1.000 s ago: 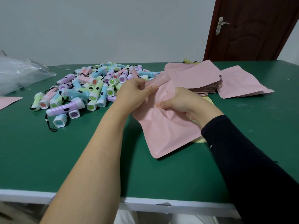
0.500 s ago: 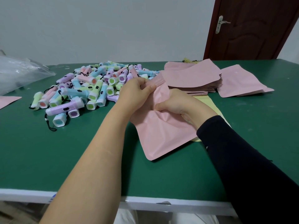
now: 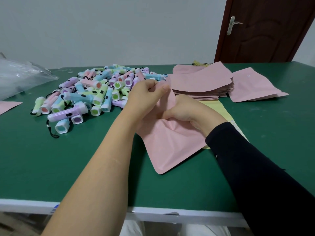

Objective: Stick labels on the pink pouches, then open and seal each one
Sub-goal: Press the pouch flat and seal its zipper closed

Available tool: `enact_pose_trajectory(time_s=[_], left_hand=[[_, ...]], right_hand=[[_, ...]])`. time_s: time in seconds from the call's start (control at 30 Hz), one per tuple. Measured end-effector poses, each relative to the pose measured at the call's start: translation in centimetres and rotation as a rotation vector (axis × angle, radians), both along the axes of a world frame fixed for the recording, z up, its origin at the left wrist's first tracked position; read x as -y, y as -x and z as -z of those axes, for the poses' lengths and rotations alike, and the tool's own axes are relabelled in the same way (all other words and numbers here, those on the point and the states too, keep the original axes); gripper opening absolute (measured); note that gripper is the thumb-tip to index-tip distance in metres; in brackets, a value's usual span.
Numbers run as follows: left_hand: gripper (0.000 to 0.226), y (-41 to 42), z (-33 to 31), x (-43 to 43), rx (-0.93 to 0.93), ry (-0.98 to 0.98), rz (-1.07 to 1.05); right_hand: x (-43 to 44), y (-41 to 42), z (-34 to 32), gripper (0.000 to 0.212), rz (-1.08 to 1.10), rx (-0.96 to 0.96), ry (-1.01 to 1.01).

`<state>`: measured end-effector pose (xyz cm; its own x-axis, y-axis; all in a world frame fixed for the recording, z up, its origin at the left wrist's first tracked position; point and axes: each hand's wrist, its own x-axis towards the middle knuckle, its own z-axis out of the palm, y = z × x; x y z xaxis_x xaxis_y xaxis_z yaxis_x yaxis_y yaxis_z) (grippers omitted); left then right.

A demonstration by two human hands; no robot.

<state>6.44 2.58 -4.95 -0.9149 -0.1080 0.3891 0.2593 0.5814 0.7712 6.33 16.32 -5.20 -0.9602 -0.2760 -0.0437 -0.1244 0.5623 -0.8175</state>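
Green tabletop point(image 3: 51, 167) carries the pink pouch point(image 3: 170, 147), its lower corner flat and its mouth raised between both hands: the left hand point(image 3: 144, 94) pinches the top lip, and the right hand point(image 3: 185, 109) curls into the creased film just below. It looks light, thin and easily crumpled, so it is best held by the mouth edges; spare pouches point(image 3: 201, 86) sit stacked beyond.

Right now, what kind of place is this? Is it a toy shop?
Probably a small packing workroom: the green table holds a heap of pastel flashlights and a stack of pink pouches, and the left hand and right hand grip one pouch.
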Motion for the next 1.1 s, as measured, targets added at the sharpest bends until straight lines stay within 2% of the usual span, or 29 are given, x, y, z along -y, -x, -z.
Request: enact_pose_trajectory(time_s=[0.07, 0.23, 0.3, 0.4, 0.53, 0.67, 0.8, 0.9, 1.1], left_hand=[[0.025, 0.0, -0.1, -0.1, -0.015, 0.043, -0.002], [0.012, 0.0, -0.1, -0.2, -0.018, 0.003, 0.005], [0.017, 0.2, 0.1, -0.1, 0.010, 0.029, 0.006], [0.043, 0.3, 0.2, 0.3, 0.012, 0.111, -0.018], [0.051, 0.3, 0.1, 0.6, -0.005, 0.087, -0.018], [0.038, 0.5, 0.3, 1.4, 0.027, 0.053, -0.005], [0.035, 0.8, 0.4, 1.8, 0.020, 0.010, 0.005], [0.024, 0.9, 0.6, 2.3, 0.050, -0.007, 0.019], [0.027, 1.0, 1.2, 2.5, 0.101, -0.032, -0.001]], right_hand=[[0.1, -0.1, 0.1, 0.022, -0.012, -0.002, 0.003], [0.1, -0.1, -0.1, 0.022, -0.025, -0.012, -0.021], [-0.1, 0.1, -0.1, 0.023, -0.011, -0.014, -0.012], [-0.4, 0.6, 0.0, 0.033, 0.040, -0.014, 0.031], [-0.4, 0.7, 0.1, 0.035, 0.057, -0.014, 0.048], [-1.0, 1.0, -0.1, 0.027, 0.097, -0.010, 0.131], [-1.3, 1.2, -0.2, 0.031, 0.099, 0.005, 0.150], [-1.7, 1.4, -0.2, 0.031, 0.108, 0.008, 0.186], [-1.6, 1.4, -0.1, 0.031, 0.102, 0.025, 0.206]])
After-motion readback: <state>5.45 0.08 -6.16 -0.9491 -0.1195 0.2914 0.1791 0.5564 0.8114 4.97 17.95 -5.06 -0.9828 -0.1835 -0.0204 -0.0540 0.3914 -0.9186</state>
